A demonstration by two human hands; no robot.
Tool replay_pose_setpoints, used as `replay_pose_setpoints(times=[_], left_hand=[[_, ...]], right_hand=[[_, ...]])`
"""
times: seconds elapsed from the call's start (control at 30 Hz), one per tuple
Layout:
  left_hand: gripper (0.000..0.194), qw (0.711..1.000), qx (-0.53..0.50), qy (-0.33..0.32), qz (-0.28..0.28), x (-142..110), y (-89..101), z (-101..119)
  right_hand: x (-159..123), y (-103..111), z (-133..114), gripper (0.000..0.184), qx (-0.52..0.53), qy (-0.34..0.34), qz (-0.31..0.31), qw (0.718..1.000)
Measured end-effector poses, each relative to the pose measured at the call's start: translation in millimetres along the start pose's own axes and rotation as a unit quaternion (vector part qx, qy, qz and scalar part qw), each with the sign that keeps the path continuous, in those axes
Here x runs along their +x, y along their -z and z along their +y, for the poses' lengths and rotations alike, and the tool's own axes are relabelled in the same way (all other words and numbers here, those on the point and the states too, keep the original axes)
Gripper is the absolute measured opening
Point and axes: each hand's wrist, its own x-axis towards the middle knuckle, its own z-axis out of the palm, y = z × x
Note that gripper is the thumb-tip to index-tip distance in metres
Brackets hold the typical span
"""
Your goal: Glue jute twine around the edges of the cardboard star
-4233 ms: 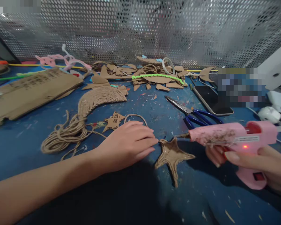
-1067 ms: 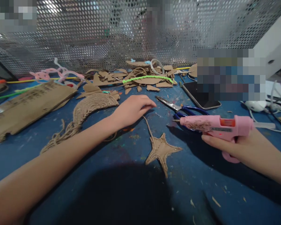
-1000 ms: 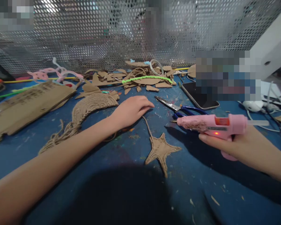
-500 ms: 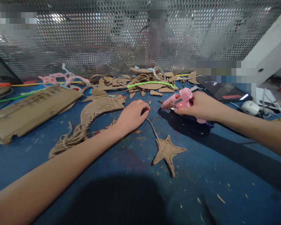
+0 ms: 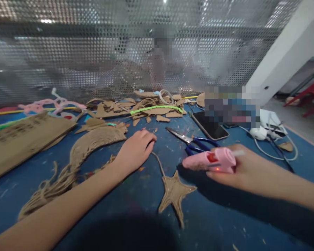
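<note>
A twine-wrapped cardboard star lies on the blue table, with a twine strand running from its top up to my left hand. That hand rests on the table with its fingers curled over the strand's far end. My right hand grips a pink hot glue gun, nozzle pointing left, red light on, just right of and above the star. The nozzle hangs apart from the star.
Blue-handled scissors lie behind the glue gun, a phone beyond them. A twine-covered crescent and loose twine bundle sit left. Cardboard scraps, a green pipe cleaner, a big cardboard sheet, mesh screen behind.
My right hand has drawn the glue gun back from beside my left fingers towards me, to the star's right. The view tilted up. My left hand stays on the strand.
</note>
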Motion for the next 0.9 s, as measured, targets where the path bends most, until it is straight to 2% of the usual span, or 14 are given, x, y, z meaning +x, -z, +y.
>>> replay_pose_setpoints(times=[0.07,0.2,0.27,0.43,0.5,0.57,0.63,0.7,0.73,0.77,0.8,0.83,0.9], left_hand=[[0.027,1.0,-0.004,-0.005,-0.002,0.1,0.6,-4.1],[0.031,0.999,-0.031,0.011,-0.006,2.0,1.6,-12.8],[0.032,0.999,-0.038,0.022,-0.011,2.9,2.3,-16.2],[0.03,0.999,-0.036,0.034,-0.012,4.2,3.3,-20.9],[0.03,0.998,-0.032,0.044,-0.019,4.5,3.1,-22.0],[0.031,0.998,-0.028,0.05,-0.026,4.7,2.7,-23.1],[0.031,0.998,-0.028,0.049,-0.03,5.0,2.5,-23.9],[0.032,0.998,-0.03,0.044,-0.026,5.5,2.5,-24.0],[0.032,0.998,-0.031,0.042,-0.024,5.9,2.5,-23.7],[0.032,0.998,-0.032,0.041,-0.021,6.3,2.5,-23.2],[0.032,0.999,-0.033,0.039,-0.019,6.8,2.5,-22.6],[0.032,0.999,-0.032,0.038,-0.018,7.2,2.4,-21.9],[0.029,0.999,-0.031,0.032,-0.021,7.6,2.2,-20.4]], right_hand=[[-3.1,-2.8,3.0,0.017,0.0,-0.002,-0.005,1.0],[-3.7,-6.7,16.0,0.007,-0.058,0.0,0.013,0.998],[-2.5,-11.6,25.2,0.011,-0.054,0.003,0.013,0.998],[-3.9,-28.6,41.0,0.012,-0.05,0.062,0.035,0.996],[-10.3,-24.6,38.2,0.012,-0.06,0.073,0.025,0.995],[-18.1,-5.7,32.9,0.02,-0.056,0.083,-0.02,0.995],[-20.5,28.8,32.4,0.037,-0.03,0.097,-0.082,0.991],[-9.0,73.6,44.7,0.045,-0.044,0.066,-0.044,0.996],[3.5,97.0,56.8,0.044,-0.064,0.026,-0.018,0.997],[20.3,119.4,72.5,0.041,-0.089,-0.025,0.046,0.995],[40.4,139.8,91.0,0.04,-0.135,-0.082,0.138,0.978],[62.6,157.4,111.0,0.04,-0.188,-0.139,0.202,0.951],[106.8,182.6,150.9,0.044,-0.282,-0.215,0.21,0.911]])
